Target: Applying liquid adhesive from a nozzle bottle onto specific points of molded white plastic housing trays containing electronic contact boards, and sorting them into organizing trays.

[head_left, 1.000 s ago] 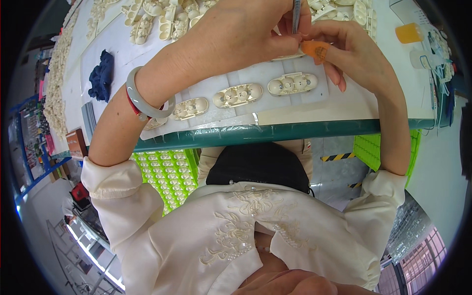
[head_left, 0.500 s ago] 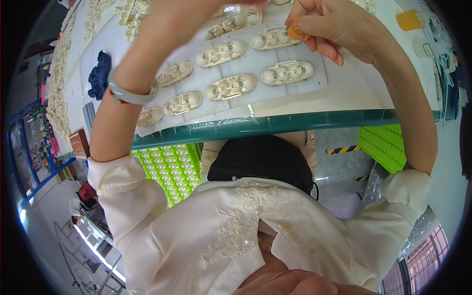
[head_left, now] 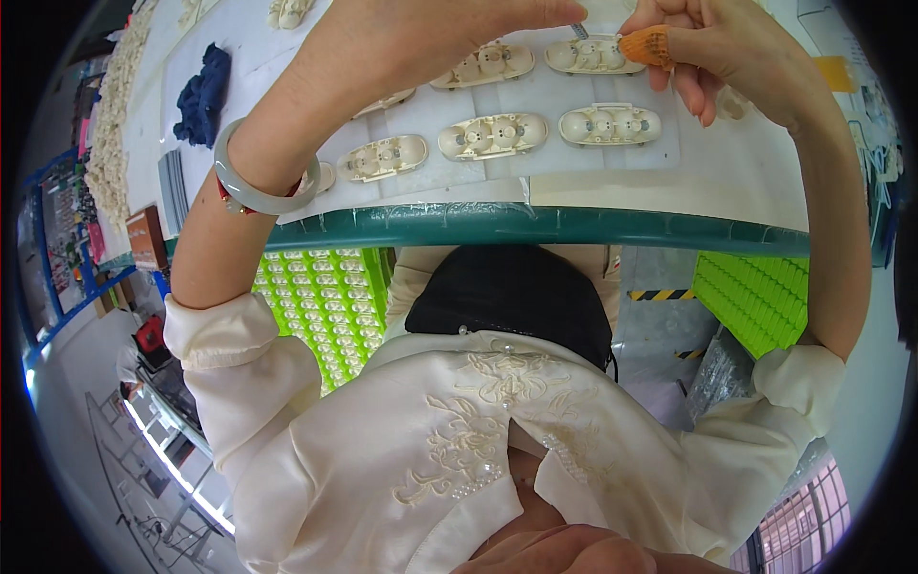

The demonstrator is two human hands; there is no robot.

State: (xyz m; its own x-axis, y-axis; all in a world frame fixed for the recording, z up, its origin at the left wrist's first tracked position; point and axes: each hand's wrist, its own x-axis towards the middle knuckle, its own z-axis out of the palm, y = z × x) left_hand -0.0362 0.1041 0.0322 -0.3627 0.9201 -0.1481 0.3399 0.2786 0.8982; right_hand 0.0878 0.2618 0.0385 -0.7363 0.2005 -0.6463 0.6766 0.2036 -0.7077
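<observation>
A small grey metal tool tip [head_left: 579, 31] sits right at the top of the view, pinched between both hands, its end touching the upper right cream-coloured oval plastic housing [head_left: 591, 55] on the table. The left hand [head_left: 430, 43] is curled closed, its fingertips meeting the tool from the left; how much of the tool lies inside the fist cannot be told. The right hand [head_left: 732, 48] comes in from the right, fingers bunched together, and one finger wears an orange ribbed rubber finger cot [head_left: 644, 45] that presses just beside the tool tip. So the two hands are together, nearly touching, over that one housing. Just below it lie more of the same cream housings, one [head_left: 610, 124] on the right and another [head_left: 493, 136] at centre, with further ones trailing off to the left under the left forearm, all lined up on a flat translucent white plastic sheet [head_left: 535, 165]. That sheet rests on a white worktable with a rounded teal green edge [head_left: 535, 228]. The left wrist carries a pale grey-green stone bangle [head_left: 260, 182]. Farther left on the table lies a crumpled dark blue cloth [head_left: 204, 91]. Under the table edge, bright green plastic trays [head_left: 320, 306] show on the left, and another green tray [head_left: 755, 297] on the right.
</observation>
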